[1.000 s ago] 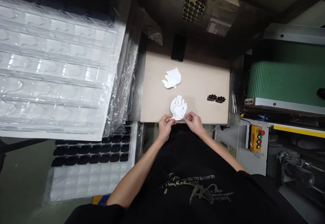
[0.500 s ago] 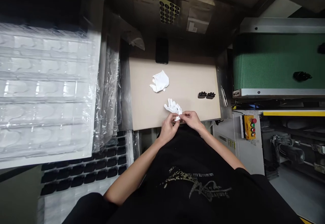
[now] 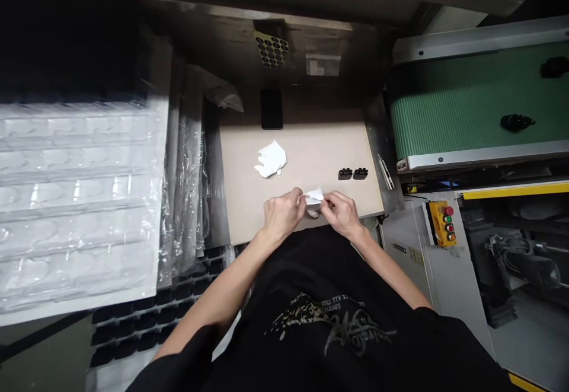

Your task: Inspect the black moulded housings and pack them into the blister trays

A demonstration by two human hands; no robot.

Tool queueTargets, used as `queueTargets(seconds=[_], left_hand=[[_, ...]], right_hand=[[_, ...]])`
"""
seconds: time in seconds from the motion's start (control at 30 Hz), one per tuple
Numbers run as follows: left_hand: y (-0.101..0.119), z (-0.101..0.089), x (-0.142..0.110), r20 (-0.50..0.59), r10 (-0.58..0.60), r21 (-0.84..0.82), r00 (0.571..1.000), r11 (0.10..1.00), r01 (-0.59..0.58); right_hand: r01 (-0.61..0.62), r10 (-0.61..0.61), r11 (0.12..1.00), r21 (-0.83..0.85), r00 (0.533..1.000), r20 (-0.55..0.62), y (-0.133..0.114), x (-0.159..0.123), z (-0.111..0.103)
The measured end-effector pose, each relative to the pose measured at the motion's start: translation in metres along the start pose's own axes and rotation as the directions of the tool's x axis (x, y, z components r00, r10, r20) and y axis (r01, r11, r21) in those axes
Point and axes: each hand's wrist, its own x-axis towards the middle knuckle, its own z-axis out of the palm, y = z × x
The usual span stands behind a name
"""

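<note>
A white glove (image 3: 315,196) is stretched between my two hands at the table's front edge. My left hand (image 3: 284,213) pinches one side of its cuff, and my right hand (image 3: 343,214) pinches the other. Most of the glove's fingers hang out of sight below the cuff. Another white glove (image 3: 271,159) lies on the tabletop (image 3: 311,143), beyond my left hand. Two small black parts (image 3: 345,174) sit side by side on the right of the table.
A black phone (image 3: 271,110) lies at the back. Clear plastic trays (image 3: 80,202) are stacked at left. To the right runs a green conveyor belt (image 3: 457,95) carrying black parts, above a yellow button box (image 3: 442,224). Thin white sticks (image 3: 386,172) rest along the right wall.
Both hands have turned the glove: its fingers pointed away over the table, and now the cuff is up and spread between my hands. The head view has shifted a little.
</note>
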Motion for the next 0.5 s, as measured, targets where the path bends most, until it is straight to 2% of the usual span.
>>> queueTargets(seconds=[0.07, 0.1, 0.17, 0.23, 0.3, 0.4, 0.5], left_hand=[[0.009, -0.001, -0.001, -0.116, 0.084, 0.048, 0.99, 0.996, -0.079], [0.012, -0.002, -0.003, -0.136, 0.126, 0.072, 0.983, 0.991, -0.117], [0.014, -0.005, -0.008, -0.088, 0.156, 0.092, 0.984, 0.985, -0.148], [0.01, -0.01, -0.01, -0.004, 0.066, 0.036, 0.998, 0.997, -0.066], [0.0, -0.014, -0.007, 0.078, -0.076, -0.062, 0.994, 0.995, 0.081], [-0.018, -0.017, 0.004, 0.202, -0.217, -0.189, 0.955, 0.948, 0.256], [-0.037, -0.016, 0.019, 0.286, -0.319, -0.294, 0.903, 0.868, 0.4]], right_hand=[[-0.027, 0.031, 0.998, 0.059, 0.998, -0.058, 0.0, 0.005, 0.007], [-0.03, 0.036, 0.996, 0.088, 0.997, -0.07, -0.002, 0.009, 0.01], [-0.021, 0.029, 0.992, 0.123, 0.997, -0.069, -0.007, 0.017, 0.017], [0.002, 0.001, 0.995, 0.099, 0.999, -0.033, -0.014, 0.024, 0.021], [0.042, -0.043, 0.999, 0.024, 0.998, 0.037, -0.021, 0.029, 0.023], [0.098, -0.091, 0.995, -0.034, 0.982, 0.164, -0.028, 0.034, 0.027], [0.039, -0.056, 0.997, 0.061, 0.945, 0.321, -0.029, 0.036, 0.029]])
